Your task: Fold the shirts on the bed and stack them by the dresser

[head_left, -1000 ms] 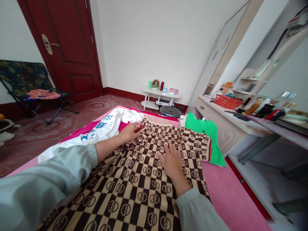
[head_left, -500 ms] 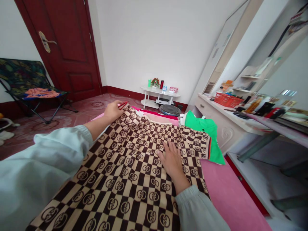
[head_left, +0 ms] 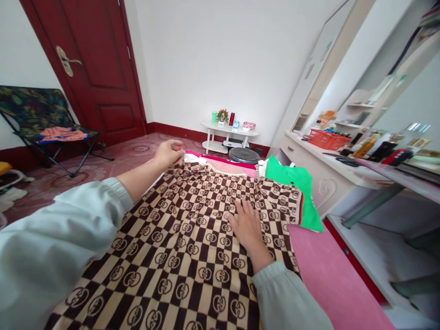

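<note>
Your left hand curls at the checked shirt; your right hand lies flat on it.
Left of centre, your left fingers bend at the shirt's upper-left corner, too blurred to tell whether they pinch cloth. The shirt spreads over the lower centre. Right of centre, your right hand rests palm down, fingers extended, gripping nothing; farther right, a green garment shows past the shirt's sleeve.

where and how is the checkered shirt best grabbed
Probably pinch the checkered shirt by its striped sleeve cuff, coming from the right: that sleeve is spread out, its cuff faces right over the green garment, and the right hand, flat on the shirt's body, leaves it uncovered.
</note>
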Motion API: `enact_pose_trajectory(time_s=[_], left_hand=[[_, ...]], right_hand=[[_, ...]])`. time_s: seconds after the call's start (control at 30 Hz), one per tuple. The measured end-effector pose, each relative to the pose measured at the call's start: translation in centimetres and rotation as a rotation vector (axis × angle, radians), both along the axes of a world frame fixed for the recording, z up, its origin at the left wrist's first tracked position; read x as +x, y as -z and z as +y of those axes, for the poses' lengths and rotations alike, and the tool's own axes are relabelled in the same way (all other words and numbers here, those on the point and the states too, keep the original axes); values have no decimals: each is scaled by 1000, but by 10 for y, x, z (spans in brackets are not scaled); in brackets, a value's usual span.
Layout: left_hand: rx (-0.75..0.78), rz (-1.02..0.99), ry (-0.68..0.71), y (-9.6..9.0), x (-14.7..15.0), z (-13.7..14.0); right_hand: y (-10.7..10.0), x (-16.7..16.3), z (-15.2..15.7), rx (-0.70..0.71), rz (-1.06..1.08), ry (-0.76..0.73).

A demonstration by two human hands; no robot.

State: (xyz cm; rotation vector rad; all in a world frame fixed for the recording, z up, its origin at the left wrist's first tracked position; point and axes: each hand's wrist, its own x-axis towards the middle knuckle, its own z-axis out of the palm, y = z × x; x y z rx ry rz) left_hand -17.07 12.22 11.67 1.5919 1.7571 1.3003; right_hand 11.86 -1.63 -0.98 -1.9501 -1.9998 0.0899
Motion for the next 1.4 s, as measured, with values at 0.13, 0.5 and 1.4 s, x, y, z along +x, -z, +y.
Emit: enact_pose_trajectory(time_s=[0.13,0.5,1.4], left_hand=[[-8,-136,670,-10,39,-48],[-270,780,327,41,-87,-229],[-392,-16,448,8,-80,-293]], right_hand=[[2,3,1,32,32,-24],[4,12,7,331,313,-126],[-89,-80,68,-173,1420,-3]])
